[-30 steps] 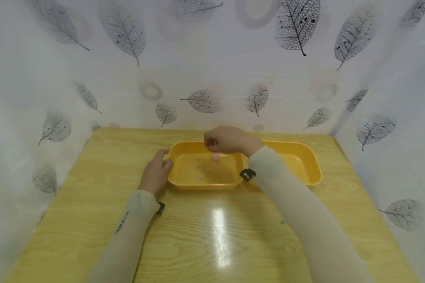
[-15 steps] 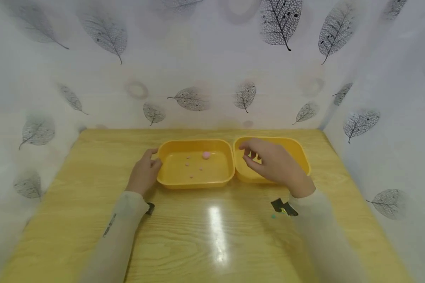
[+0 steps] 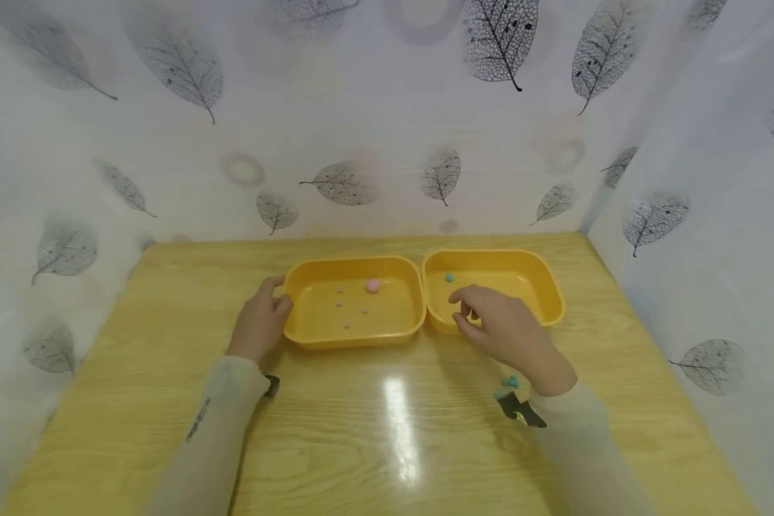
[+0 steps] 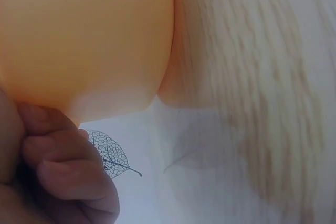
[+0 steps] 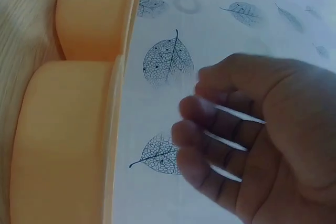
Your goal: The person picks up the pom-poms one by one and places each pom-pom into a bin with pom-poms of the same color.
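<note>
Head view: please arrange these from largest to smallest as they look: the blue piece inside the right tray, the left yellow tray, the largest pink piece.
1. Left yellow tray
2. Largest pink piece
3. Blue piece

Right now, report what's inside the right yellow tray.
One teal ball is visible in the right tray; the right hand blocks part of it from view, hiding anything there.
</note>
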`<action>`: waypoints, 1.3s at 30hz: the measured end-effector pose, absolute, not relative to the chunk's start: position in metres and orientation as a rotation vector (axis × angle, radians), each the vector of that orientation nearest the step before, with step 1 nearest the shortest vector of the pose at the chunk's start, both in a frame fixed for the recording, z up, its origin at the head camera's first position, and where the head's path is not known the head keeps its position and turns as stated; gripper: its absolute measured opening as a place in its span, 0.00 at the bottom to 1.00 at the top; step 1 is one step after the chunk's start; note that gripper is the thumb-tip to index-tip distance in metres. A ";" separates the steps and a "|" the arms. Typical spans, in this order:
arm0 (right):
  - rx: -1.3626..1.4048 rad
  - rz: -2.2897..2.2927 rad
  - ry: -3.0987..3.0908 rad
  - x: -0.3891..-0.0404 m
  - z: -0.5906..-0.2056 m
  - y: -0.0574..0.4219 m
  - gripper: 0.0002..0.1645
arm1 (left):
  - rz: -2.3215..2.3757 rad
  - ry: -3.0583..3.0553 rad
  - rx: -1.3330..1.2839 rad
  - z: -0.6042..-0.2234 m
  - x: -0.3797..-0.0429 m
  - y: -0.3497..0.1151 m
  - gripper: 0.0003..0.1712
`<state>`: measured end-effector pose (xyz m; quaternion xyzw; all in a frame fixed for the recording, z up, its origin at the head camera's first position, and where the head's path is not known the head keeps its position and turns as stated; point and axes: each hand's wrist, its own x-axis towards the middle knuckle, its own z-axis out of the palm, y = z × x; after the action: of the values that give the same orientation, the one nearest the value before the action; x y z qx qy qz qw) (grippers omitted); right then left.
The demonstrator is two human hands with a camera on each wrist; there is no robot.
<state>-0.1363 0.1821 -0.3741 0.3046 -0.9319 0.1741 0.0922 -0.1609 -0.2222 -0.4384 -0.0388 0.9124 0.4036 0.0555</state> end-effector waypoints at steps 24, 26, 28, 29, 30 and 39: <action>0.733 0.507 -2.927 -0.140 -0.370 0.193 0.21 | 1.247 2.822 -0.071 -0.437 -0.158 -0.224 0.33; 0.735 0.505 -2.932 -0.140 -0.369 0.193 0.22 | 1.256 2.835 -0.070 -0.438 -0.158 -0.227 0.33; 0.735 0.505 -2.940 -0.139 -0.369 0.193 0.21 | 1.243 2.859 -0.081 -0.439 -0.157 -0.232 0.33; 0.735 0.504 -2.944 -0.139 -0.369 0.194 0.21 | 1.229 2.871 -0.085 -0.439 -0.157 -0.235 0.33; 0.735 0.502 -2.948 -0.138 -0.369 0.194 0.20 | 1.223 2.878 -0.089 -0.439 -0.157 -0.238 0.33; 0.717 0.455 -3.025 -0.135 -0.368 0.198 0.13 | 1.209 2.943 -0.185 -0.438 -0.157 -0.266 0.32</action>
<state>-0.1353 0.1979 -0.3683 0.2281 -0.9628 0.1447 0.0001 -0.1566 -0.2660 -0.4376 -0.0580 0.9232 0.3793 -0.0229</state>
